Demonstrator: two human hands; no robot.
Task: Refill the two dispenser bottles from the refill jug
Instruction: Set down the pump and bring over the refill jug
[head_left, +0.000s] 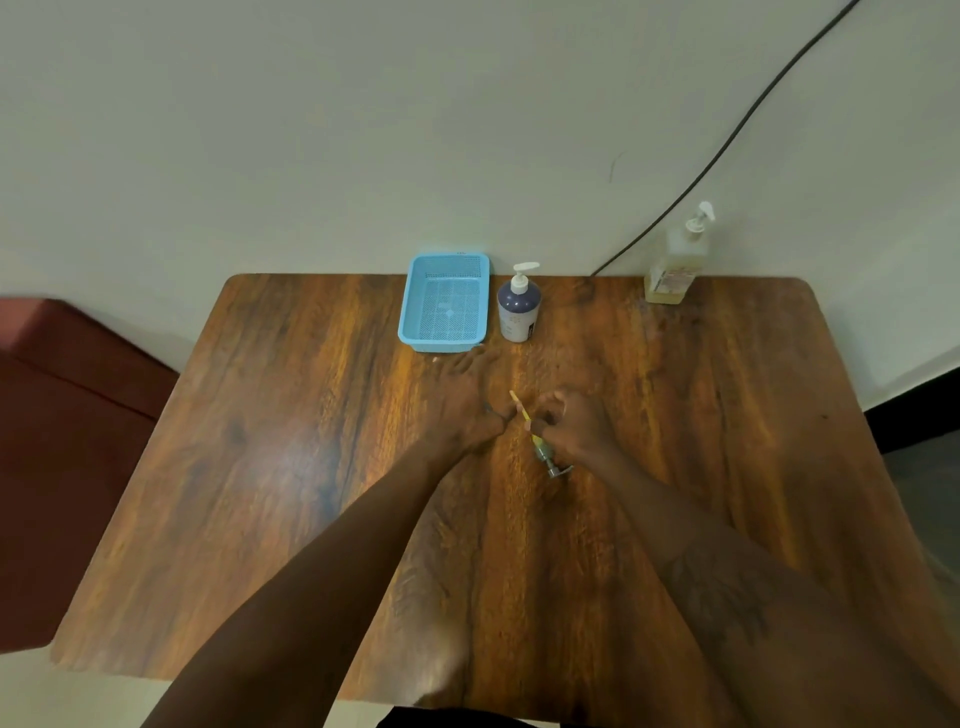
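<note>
A grey pump head (551, 461) with a thin yellow dip tube (519, 404) lies low over the middle of the wooden table (291, 467). My right hand (574, 423) pinches it where the tube meets the head. My left hand (465, 400) rests flat on the table just left of the tube, fingers stretched toward the basket and thumb close to the tube. A purple-and-white pump bottle (518, 312) stands at the back centre. A clear pump bottle (675, 265) with a little yellowish liquid stands at the back right corner. No jug shows.
A light blue mesh basket (445, 304) sits at the table's back edge, left of the purple bottle. A black cable (727, 140) runs down the wall to the table's back edge. A dark red seat (62, 415) stands left of the table.
</note>
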